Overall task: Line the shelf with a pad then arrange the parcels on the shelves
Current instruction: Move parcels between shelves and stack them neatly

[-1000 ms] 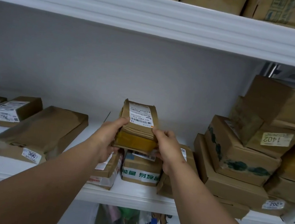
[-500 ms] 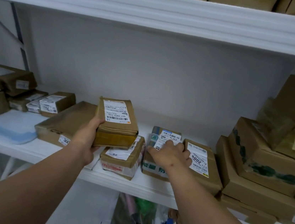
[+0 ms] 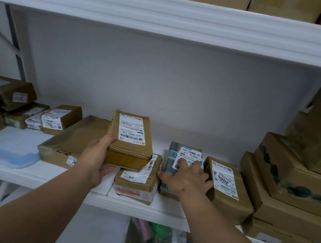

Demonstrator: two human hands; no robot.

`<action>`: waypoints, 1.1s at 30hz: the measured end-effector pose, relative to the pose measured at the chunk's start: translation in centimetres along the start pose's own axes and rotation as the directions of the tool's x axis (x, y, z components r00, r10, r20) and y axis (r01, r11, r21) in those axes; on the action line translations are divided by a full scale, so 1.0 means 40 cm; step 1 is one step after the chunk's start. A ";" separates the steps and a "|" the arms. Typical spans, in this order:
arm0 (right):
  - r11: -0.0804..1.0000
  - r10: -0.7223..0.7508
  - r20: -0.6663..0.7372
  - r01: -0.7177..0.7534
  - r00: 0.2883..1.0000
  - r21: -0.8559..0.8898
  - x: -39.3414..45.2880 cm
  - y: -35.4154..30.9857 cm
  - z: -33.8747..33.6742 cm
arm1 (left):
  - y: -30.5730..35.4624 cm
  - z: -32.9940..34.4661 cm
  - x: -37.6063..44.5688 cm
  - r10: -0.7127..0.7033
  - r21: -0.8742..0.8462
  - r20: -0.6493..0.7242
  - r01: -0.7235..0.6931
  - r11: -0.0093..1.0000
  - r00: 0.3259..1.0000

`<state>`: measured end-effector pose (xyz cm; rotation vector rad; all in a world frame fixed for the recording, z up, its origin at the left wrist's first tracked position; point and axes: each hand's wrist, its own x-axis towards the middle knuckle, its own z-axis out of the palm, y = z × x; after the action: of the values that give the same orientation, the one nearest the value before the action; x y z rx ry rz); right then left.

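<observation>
My left hand (image 3: pixel 96 157) grips a brown taped parcel (image 3: pixel 130 144) with a white barcode label, held just above a smaller brown parcel (image 3: pixel 138 181) on the white shelf (image 3: pixel 47 176). My right hand (image 3: pixel 186 177) holds a green-and-white parcel (image 3: pixel 180 154) from above, thumb at its left side and fingers over its label. Touching its right side lies a brown parcel marked 2004 (image 3: pixel 226 188). A white and light-blue pad (image 3: pixel 8 149) covers the shelf's left part. A long flat brown parcel (image 3: pixel 71 144) lies beside the pad.
Several small parcels (image 3: pixel 59 117) are stacked at the back left. Big cardboard boxes (image 3: pixel 294 178) pile up at the right end. More boxes stand on the upper shelf (image 3: pixel 168 15). Bags (image 3: pixel 153 241) sit under the shelf. The shelf's back middle (image 3: pixel 164 134) is bare.
My right hand let go of the brown parcel and dropped onto the green-and-white parcel. My left hand alone carries the brown parcel, moved slightly left. The view shifted left.
</observation>
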<state>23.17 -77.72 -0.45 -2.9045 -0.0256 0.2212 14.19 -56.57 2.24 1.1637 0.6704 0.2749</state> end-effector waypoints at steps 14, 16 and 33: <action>0.013 0.135 -0.093 0.092 0.986 0.996 -0.055 0.036 -0.155 | 0.054 -0.007 -0.012 0.036 -0.223 0.166 0.001 0.975 0.986; -0.272 -0.006 0.019 -0.020 1.000 0.962 -0.083 0.059 -0.170 | 0.060 -0.003 -0.030 0.052 -0.251 0.188 -0.003 0.968 0.981; -0.404 -0.296 0.075 -0.196 0.952 0.893 -0.291 0.182 -0.229 | 0.048 -0.054 -0.349 0.127 -0.394 0.204 -0.037 0.918 0.971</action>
<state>13.04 -87.25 8.41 -0.8590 -0.0108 0.3889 2.30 -61.58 8.26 0.8256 0.3436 0.3247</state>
